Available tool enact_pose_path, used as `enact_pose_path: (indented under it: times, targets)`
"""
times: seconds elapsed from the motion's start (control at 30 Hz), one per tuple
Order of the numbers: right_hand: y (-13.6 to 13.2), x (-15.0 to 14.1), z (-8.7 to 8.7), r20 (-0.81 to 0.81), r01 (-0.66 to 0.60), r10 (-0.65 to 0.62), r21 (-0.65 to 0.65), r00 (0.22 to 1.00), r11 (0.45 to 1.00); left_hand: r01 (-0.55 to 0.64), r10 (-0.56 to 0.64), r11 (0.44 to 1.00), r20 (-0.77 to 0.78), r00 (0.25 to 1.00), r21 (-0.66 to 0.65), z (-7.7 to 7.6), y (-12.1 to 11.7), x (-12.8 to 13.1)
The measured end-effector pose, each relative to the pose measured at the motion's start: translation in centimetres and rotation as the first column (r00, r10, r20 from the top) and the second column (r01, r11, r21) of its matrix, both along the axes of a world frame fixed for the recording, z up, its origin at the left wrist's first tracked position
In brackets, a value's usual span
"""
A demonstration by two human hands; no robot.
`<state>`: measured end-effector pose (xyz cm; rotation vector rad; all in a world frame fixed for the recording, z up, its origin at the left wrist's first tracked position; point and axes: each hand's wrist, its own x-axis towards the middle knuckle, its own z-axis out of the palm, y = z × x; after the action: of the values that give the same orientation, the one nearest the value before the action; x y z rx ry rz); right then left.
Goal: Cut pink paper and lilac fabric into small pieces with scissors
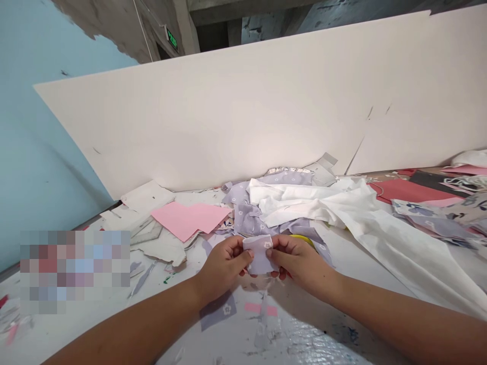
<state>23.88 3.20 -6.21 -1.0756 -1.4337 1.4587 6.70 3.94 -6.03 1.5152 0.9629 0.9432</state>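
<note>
Between my two hands, above the middle of the table, is a small piece of lavender fabric [259,258] with a white flower print. My left hand [224,258] pinches its left edge between thumb and fingers. Its right edge is gripped the same way by my right hand [294,258]. Something red shows partly behind the fingers, too hidden to name. Below the hands, a flat lavender scrap [216,312] with a flower lies on the table near a small pink strip [262,309]. A yellow curved thing [304,239] shows just beyond my right hand.
A pink folded paper [188,219] and grey-white card scraps [146,197] lie at the left. White cloth [353,205] stretches across the right over lavender fabric [247,218]. Red sheets [414,191] and printed fabric pieces [437,218] lie far right. A white board [243,116] stands behind.
</note>
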Motion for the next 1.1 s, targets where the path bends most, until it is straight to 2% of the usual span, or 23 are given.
enact_pose_path:
  times: [0.27,0.4,0.5,0.63,0.77,1.1]
  targets:
    - [0.1,0.1,-0.2,-0.039,0.049,-0.050,-0.027,0.998,0.998,-0.030,0.030,0.998,0.010,0.999,-0.051,-0.1,0.2,0.0]
    - [-0.1,-0.1,0.3,-0.069,0.073,-0.074,-0.015,0.995,0.997,-0.042,0.049,0.993,0.062,0.997,-0.114,-0.1,0.1,-0.1]
    - [-0.2,-0.1,0.7,-0.120,0.095,-0.101,-0.055,0.988,0.994,-0.032,0.046,0.992,0.110,0.993,-0.126,-0.1,0.2,-0.1]
    - [-0.1,-0.1,0.9,-0.269,0.071,-0.116,-0.172,0.956,0.982,0.049,-0.033,0.994,0.167,0.985,-0.094,0.1,0.4,-0.3]
    - [0.1,0.1,0.8,-0.398,0.018,-0.131,-0.275,0.908,0.961,0.123,-0.120,0.992,0.077,0.990,-0.036,0.5,0.2,-0.5]
    - [0.4,0.7,0.7,-0.493,-0.140,-0.020,-0.285,0.870,0.948,0.129,-0.126,0.985,-0.033,0.991,0.115,0.1,-0.1,-0.9]
